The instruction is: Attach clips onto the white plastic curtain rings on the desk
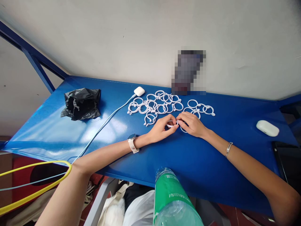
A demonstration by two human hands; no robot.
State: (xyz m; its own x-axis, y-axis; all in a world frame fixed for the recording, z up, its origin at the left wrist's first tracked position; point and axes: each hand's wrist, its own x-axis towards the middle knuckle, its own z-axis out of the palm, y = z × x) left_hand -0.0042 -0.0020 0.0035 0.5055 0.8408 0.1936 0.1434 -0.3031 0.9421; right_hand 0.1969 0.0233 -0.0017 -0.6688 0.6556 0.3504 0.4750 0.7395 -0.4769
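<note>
A white plastic curtain ring (169, 126) is between my hands, just above the blue table. The thumb and fingers of my left hand (162, 128) are closed round it. My right hand (193, 124) pinches at the ring's right side, where the fingertips of both hands meet. Fingers hide the small part there. Beyond my left hand lies a loose pile of similar white rings (152, 110), many with a small eyelet. A smaller group of rings (199, 109) lies beyond my right hand, and one more ring (183, 130) shows partly beneath it.
A crumpled black plastic bag (82, 103) stands at the left. A white charger (139, 91) trails a pale cable (103, 125) across the table (211, 169). A green-labelled bottle (172, 194) is close in front. At right are a white earbud case (267, 128) and a dark device (287, 160).
</note>
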